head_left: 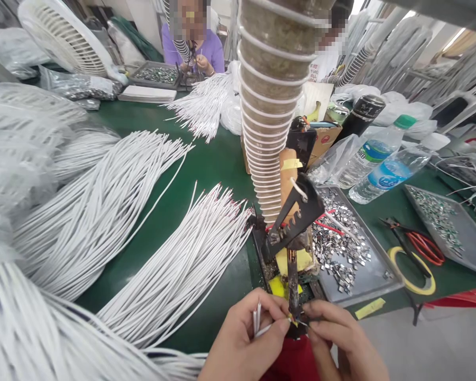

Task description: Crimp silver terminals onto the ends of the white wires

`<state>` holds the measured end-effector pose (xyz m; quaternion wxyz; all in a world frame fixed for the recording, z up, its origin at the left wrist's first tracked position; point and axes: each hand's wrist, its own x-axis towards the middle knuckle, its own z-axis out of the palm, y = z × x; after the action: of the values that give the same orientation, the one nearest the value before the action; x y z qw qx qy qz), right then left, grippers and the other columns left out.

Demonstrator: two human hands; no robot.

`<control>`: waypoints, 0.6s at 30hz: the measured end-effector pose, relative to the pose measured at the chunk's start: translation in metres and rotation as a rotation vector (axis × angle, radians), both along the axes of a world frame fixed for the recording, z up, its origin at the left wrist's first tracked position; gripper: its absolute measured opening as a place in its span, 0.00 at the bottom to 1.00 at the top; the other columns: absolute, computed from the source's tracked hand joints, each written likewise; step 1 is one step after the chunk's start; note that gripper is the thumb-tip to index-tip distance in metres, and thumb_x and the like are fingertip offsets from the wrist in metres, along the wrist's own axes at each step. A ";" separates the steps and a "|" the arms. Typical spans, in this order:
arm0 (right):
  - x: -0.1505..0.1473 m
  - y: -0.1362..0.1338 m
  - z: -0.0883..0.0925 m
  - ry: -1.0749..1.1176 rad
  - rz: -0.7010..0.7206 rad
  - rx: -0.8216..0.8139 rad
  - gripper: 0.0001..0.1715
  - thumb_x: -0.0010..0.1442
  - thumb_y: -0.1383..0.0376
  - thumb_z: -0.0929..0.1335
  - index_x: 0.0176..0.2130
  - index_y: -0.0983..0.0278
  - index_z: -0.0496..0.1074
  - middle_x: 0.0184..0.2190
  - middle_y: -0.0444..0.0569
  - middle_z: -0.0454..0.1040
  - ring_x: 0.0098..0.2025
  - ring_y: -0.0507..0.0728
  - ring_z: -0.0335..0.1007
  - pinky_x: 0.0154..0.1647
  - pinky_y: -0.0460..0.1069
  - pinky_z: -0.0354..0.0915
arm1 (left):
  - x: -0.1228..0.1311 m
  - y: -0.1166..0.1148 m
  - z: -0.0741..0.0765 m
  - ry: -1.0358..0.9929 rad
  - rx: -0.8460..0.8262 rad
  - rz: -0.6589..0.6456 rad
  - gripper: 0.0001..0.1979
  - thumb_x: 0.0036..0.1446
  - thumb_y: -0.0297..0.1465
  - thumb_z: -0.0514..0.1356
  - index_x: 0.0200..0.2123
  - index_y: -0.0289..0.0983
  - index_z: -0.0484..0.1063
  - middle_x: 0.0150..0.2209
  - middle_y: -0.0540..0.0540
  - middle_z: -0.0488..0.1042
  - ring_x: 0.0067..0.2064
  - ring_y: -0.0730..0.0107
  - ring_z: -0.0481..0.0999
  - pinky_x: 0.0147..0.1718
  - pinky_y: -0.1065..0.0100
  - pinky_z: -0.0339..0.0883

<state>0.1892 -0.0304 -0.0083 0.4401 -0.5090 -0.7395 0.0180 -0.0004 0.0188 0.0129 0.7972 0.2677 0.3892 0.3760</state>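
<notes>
The thin white insulated wire [264,330] is sitting pinched in the left hand [241,338], fingers clamped on it, tip aimed at the black metal soldering stand [291,233]. The right hand [341,338] is pinching something tiny at that tip. Grey tray of shiny metal clips [365,280] is lying within reach, white cable bundles [174,264] fanning out leftward.

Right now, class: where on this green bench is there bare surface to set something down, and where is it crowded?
Bare green mat lies between the two cable bundles and behind them toward the far bundle. A smaller patch sits between the two metal trays, partly taken by pliers and a tape ring. It is crowded around the crimping tool, where both hands work.
</notes>
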 end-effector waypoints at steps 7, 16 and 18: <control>-0.003 0.004 0.002 -0.017 -0.002 0.044 0.13 0.62 0.76 0.71 0.44 0.61 0.74 0.41 0.50 0.85 0.39 0.54 0.88 0.43 0.43 0.82 | -0.003 0.003 0.005 -0.015 -0.033 0.017 0.20 0.51 0.43 0.80 0.27 0.35 0.78 0.35 0.48 0.83 0.35 0.70 0.75 0.39 0.72 0.66; -0.013 0.007 0.006 -0.015 -0.039 0.072 0.12 0.62 0.76 0.71 0.42 0.61 0.74 0.37 0.48 0.81 0.35 0.51 0.85 0.38 0.42 0.81 | 0.000 -0.005 0.004 0.004 0.077 0.056 0.18 0.54 0.43 0.79 0.28 0.36 0.80 0.37 0.47 0.84 0.37 0.69 0.78 0.41 0.73 0.69; -0.014 0.006 0.006 0.000 -0.038 0.059 0.12 0.61 0.76 0.71 0.42 0.61 0.73 0.37 0.47 0.80 0.35 0.51 0.84 0.38 0.42 0.81 | 0.000 -0.007 0.005 0.001 0.072 0.069 0.17 0.54 0.42 0.79 0.29 0.36 0.81 0.36 0.47 0.83 0.37 0.69 0.79 0.41 0.74 0.69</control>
<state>0.1748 -0.0239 -0.0022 0.4551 -0.5099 -0.7299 -0.0122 -0.0005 0.0119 0.0174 0.7734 0.2826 0.3848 0.4170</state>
